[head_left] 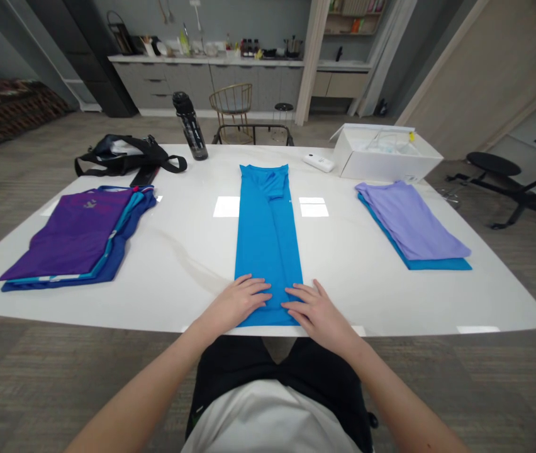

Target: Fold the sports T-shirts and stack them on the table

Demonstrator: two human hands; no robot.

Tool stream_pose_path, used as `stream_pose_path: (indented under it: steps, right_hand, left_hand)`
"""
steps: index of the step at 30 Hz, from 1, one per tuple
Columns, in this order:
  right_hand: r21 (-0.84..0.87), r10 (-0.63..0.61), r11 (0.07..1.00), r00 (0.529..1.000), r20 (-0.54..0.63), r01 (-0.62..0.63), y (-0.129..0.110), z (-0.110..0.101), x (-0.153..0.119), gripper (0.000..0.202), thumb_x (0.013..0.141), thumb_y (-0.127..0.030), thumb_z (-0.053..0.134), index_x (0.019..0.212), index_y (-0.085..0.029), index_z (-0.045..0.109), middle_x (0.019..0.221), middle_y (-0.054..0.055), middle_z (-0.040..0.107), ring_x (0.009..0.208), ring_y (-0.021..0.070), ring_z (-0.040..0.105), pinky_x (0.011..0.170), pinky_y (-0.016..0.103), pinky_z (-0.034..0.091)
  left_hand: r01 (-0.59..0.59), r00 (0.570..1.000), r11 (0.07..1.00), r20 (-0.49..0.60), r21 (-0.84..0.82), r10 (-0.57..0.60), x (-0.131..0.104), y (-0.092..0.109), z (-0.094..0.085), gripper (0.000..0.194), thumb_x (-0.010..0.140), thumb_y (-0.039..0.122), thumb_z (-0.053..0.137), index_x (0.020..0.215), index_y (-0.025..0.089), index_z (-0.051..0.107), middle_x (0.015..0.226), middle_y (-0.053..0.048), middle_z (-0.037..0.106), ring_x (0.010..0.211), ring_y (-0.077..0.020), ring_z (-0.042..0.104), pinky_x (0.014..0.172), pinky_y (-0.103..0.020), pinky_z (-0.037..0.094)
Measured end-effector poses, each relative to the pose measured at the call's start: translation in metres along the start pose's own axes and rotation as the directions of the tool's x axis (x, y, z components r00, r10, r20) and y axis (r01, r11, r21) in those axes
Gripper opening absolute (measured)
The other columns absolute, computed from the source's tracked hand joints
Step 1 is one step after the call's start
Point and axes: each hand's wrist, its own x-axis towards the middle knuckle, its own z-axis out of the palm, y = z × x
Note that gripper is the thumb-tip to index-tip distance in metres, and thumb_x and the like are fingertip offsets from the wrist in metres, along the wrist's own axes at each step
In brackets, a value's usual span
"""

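One blue garment (261, 239), folded to a long narrow strip, lies mid-worktop (192, 251), running from the near edge toward the far side. Far end: a loose flap of the same blue cloth folded over on top. Both hands on its near end, apart from each other, fingers stretched out flat, clamped on nothing. Left hand (240, 299) rests on the near left part; right hand (319, 314) rests over the near right edge, fingertips on the cloth.

Right of it, well apart: lavender garment (412, 220), folded, on top of a second blue garment (438, 264) that sticks out at left and near sides. Left, well apart: purple garment (74, 229), folded, topping a stack with light blue and dark blue layers showing at right and near edges.

Far left: black bag (129, 154) with strap, dark bottle (190, 129) upright to its right. Far right: white box (385, 160), open, contents unclear; small white device (318, 162) just left of it.

Past the worktop: gold-framed chair (231, 99), grey cabinets (258, 82). Black stool (493, 163) at right, on the floor. Near side: person's black trousers (216, 371), white top (268, 421).
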Motion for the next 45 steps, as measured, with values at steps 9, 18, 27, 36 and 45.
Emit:
stream_pose_path:
  steps: [9, 18, 27, 36, 45]
  right_hand:
    - [-0.024, -0.133, 0.991, 0.991, -0.002, 0.133, 0.051, -0.032, -0.005, 0.028, 0.102, -0.023, 0.052, 0.115, -0.029, 0.076, 0.114, 0.009, 0.067, 0.105, 0.0224, 0.061, 0.091, 0.039, 0.049]
    - [-0.092, -0.37, 0.919, 0.918, 0.145, 0.384, 0.035, -0.041, -0.01, 0.034, 0.101, -0.015, 0.049, 0.124, -0.031, 0.069, 0.118, 0.007, 0.067, 0.106, 0.0204, 0.058, 0.096, 0.037, 0.042]
    - [-0.156, -0.417, 0.874, 0.876, 0.243, 0.459, 0.039, -0.033, -0.013, 0.033, 0.105, -0.017, 0.041, 0.123, -0.026, 0.067, 0.109, 0.007, 0.068, 0.099, 0.0205, 0.058, 0.093, 0.038, 0.042]
    - [-0.071, -0.315, 0.942, 0.937, 0.151, 0.328, 0.038, -0.027, -0.009, 0.028, 0.105, -0.017, 0.042, 0.119, -0.021, 0.066, 0.118, 0.01, 0.066, 0.105, 0.0214, 0.06, 0.091, 0.038, 0.047]
    - [0.096, -0.2, 0.972, 0.969, -0.144, 0.215, 0.038, -0.066, 0.031, 0.019, 0.102, -0.017, 0.047, 0.113, -0.022, 0.062, 0.109, 0.01, 0.067, 0.1, 0.0225, 0.063, 0.086, 0.04, 0.052]
  left_hand:
    - [-0.071, 0.997, 0.996, 0.036, -0.049, 0.073, -0.048, -0.043, -0.038, 0.04, 0.102, 0.02, 0.048, 0.136, 0.034, 0.063, 0.144, -0.005, 0.061, 0.138, -0.0217, 0.053, 0.116, -0.046, 0.044]
    - [-0.195, 0.977, 0.969, 0.059, -0.15, 0.206, -0.063, -0.028, -0.042, 0.041, 0.098, 0.011, 0.054, 0.127, 0.036, 0.068, 0.134, -0.003, 0.068, 0.131, -0.0155, 0.059, 0.118, -0.037, 0.042]
    - [-0.197, 0.954, 0.967, 0.196, -0.16, 0.226, -0.063, -0.033, -0.037, 0.042, 0.103, 0.019, 0.042, 0.138, 0.032, 0.06, 0.14, -0.008, 0.063, 0.133, -0.0206, 0.055, 0.118, -0.041, 0.036]
    - [-0.113, 0.99, 0.983, 0.072, -0.147, 0.125, -0.052, -0.027, -0.042, 0.031, 0.104, 0.02, 0.042, 0.12, 0.025, 0.068, 0.123, -0.008, 0.072, 0.119, -0.0202, 0.063, 0.106, -0.038, 0.046]
    - [-0.179, 0.926, 0.976, -0.357, -0.124, 0.124, -0.009, -0.041, -0.072, 0.025, 0.095, 0.011, 0.056, 0.116, 0.023, 0.064, 0.112, -0.008, 0.073, 0.108, -0.0194, 0.067, 0.094, -0.037, 0.055]
